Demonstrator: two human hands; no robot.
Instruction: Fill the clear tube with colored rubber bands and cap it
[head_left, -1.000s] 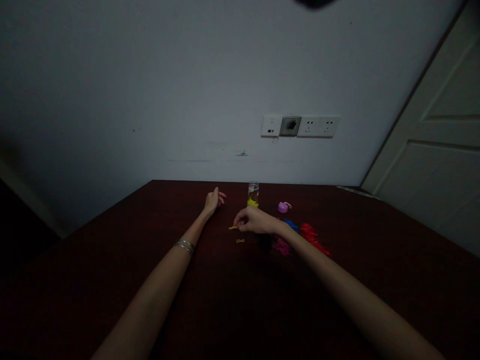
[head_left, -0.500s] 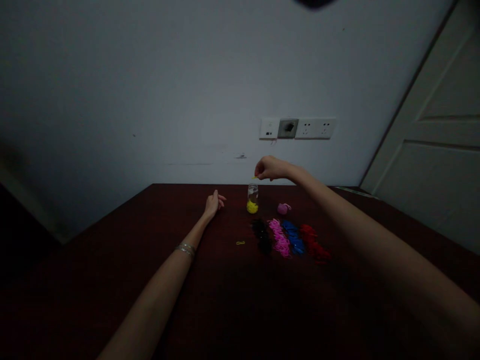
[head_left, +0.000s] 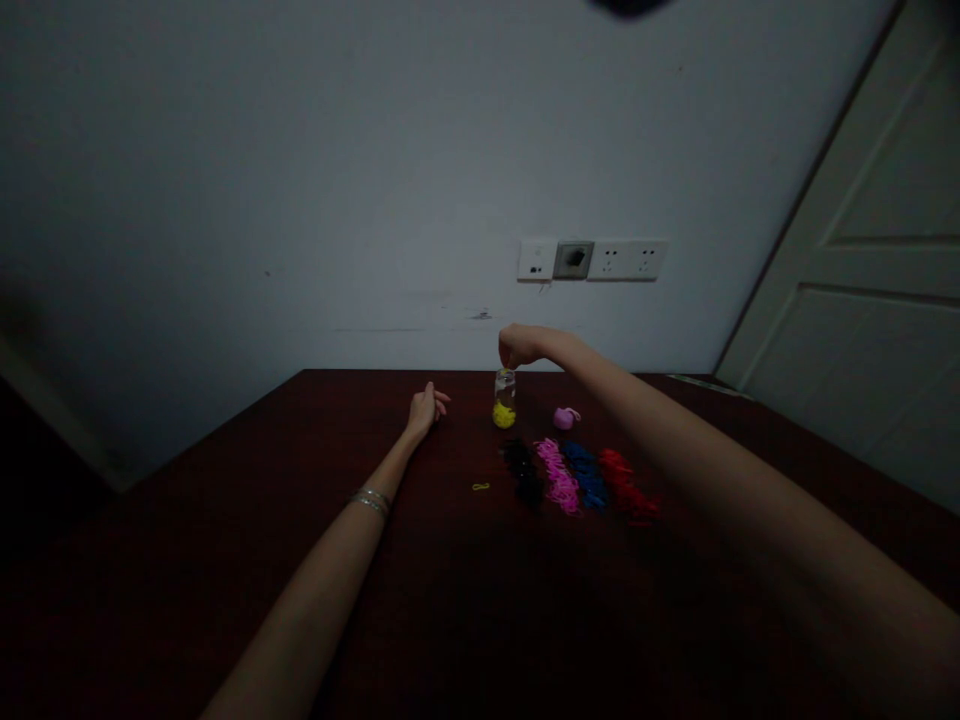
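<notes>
A clear jar (head_left: 505,388) stands upright near the table's back edge, with yellow bands (head_left: 503,415) at its bottom. Right at its mouth is my right hand (head_left: 519,345), its fingers pinched on a small yellow band that barely shows. My left hand (head_left: 425,408) rests on the table left of the jar, fingers apart and holding nothing. One yellow band (head_left: 481,487) lies alone in front of the jar. To its right are piles of black bands (head_left: 523,472), pink bands (head_left: 559,478), blue bands (head_left: 586,475) and red bands (head_left: 627,487).
A small pink-purple object (head_left: 565,418) with a loop sits right of the jar. The dark red table (head_left: 420,600) meets a wall that carries sockets (head_left: 626,260). A pale door (head_left: 877,270) stands at the right.
My right hand has moved slightly left and down, bringing the yellow band from above the jar to its mouth. My left hand looks unchanged.
</notes>
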